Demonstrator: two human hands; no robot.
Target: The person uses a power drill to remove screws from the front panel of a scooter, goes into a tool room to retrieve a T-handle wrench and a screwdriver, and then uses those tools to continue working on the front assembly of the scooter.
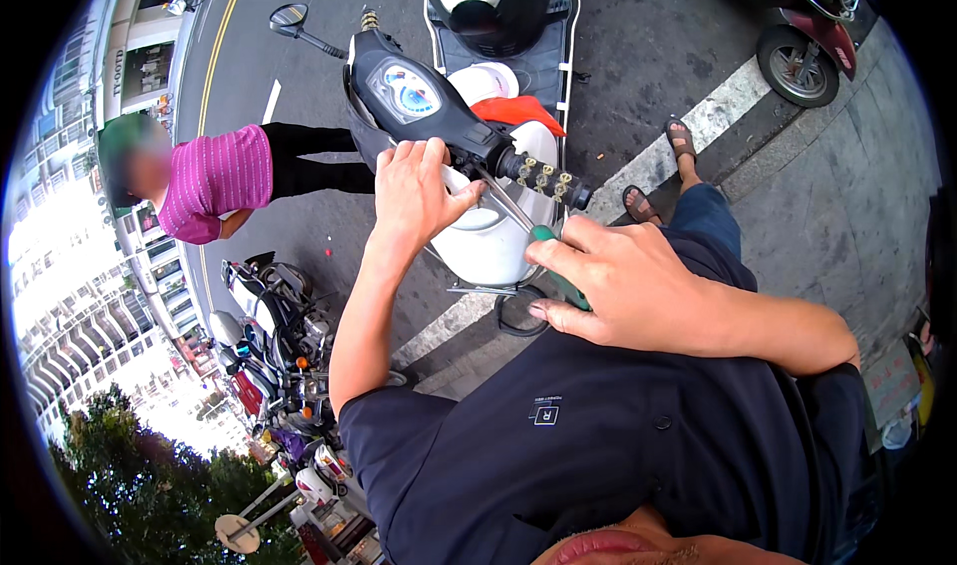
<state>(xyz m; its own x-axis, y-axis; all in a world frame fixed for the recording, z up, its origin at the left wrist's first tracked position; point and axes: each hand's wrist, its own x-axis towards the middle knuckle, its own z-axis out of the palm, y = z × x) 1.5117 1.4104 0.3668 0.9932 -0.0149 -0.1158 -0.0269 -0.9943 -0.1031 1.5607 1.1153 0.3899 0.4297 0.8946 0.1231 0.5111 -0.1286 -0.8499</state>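
A white and black scooter [483, 241] stands in front of me, its round-dialled dashboard [409, 91] facing up. My right hand [633, 291] is closed round the green handle of a screwdriver [511, 204]. The metal shaft slants up and left, and its tip meets the dark underside of the handlebar cover [477, 139] beside the right grip [543, 178]. What the tip touches there is too small to make out. My left hand [414, 191] grips the near edge of that cover with its fingers bent over it. Its thumb points right, close to the shaft.
At the left, a person [221, 181] in a pink top and green cap stands close to the scooter. Several parked motorcycles [264, 316] line the lower left. A red scooter [802, 52] stands at the upper right, by the grey pavement [827, 201]. Red cloth [518, 114] lies behind the handlebar.
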